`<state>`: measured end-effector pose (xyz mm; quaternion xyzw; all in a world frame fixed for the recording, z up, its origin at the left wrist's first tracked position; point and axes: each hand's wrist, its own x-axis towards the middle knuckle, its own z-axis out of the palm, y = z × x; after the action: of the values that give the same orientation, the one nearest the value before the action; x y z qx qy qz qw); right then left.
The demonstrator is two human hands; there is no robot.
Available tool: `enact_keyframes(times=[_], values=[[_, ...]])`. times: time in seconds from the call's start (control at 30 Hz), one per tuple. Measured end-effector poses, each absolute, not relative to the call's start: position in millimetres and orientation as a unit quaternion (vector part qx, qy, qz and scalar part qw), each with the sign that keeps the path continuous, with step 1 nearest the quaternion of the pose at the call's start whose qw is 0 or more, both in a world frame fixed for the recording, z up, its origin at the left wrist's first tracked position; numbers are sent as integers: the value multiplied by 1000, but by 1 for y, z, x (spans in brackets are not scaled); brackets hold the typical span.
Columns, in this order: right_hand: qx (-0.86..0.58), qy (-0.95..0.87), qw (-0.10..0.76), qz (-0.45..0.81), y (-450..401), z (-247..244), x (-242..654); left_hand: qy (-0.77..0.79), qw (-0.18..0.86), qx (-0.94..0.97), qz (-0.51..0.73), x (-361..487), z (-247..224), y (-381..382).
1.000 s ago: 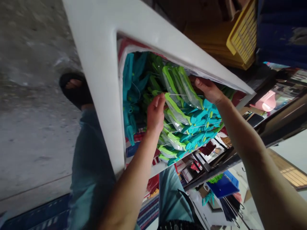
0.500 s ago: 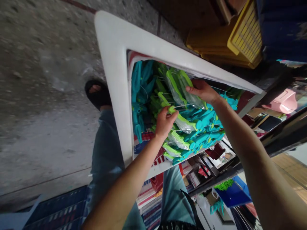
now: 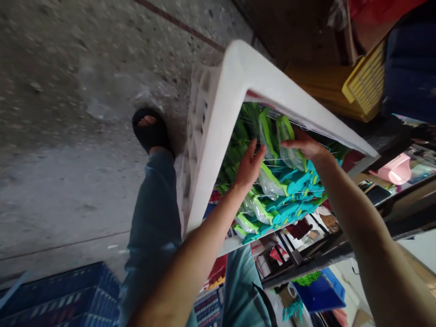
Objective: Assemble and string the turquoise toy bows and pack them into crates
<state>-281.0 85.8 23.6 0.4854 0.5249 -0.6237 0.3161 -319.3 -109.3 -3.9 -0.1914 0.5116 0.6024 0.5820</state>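
Rows of toy-like plastic pieces, green along one edge with clear bodies and teal ends, fill a white plastic crate. My right hand curls around one green-and-clear plastic piece near the crate's far side, thumb across its front; the other fingers are partly hidden. Over the middle rows is my left hand, thumb and fingers apart. It lies close beside another green-edged piece, and whether it touches that piece is unclear. Thin pale strands run between the pieces.
A yellow basket stands beyond the crate. Blue crates are at lower left, and a blue bin with green pieces is at lower right. My sandalled foot is beside the white crate on the concrete floor.
The crate appears farther right and tilted differently as the view shifts. My left hand's fingers, pinched on a green end before, are now spread. The right hand stays at its piece.
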Motion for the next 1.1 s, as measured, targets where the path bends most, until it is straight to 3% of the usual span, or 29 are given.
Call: enact_keyframes(times=[0.17, 0.5, 0.83, 1.0, 1.1], values=[[464, 554, 296, -625, 88, 24, -282, 424, 608, -170, 649, -324, -4, -100], [492, 464, 340, -653, 91, 29, -284, 446, 587, -207, 643, -326, -2, -100], [498, 410, 334, -688, 92, 46, -282, 457, 478, -372, 651, -350, -85, -70], [520, 414, 335, -668, 91, 45, -278, 474, 527, -381, 593, -380, -77, -80], [533, 455, 286, -654, 89, 41, -276, 481, 588, -298, 577, -385, -64, -81]])
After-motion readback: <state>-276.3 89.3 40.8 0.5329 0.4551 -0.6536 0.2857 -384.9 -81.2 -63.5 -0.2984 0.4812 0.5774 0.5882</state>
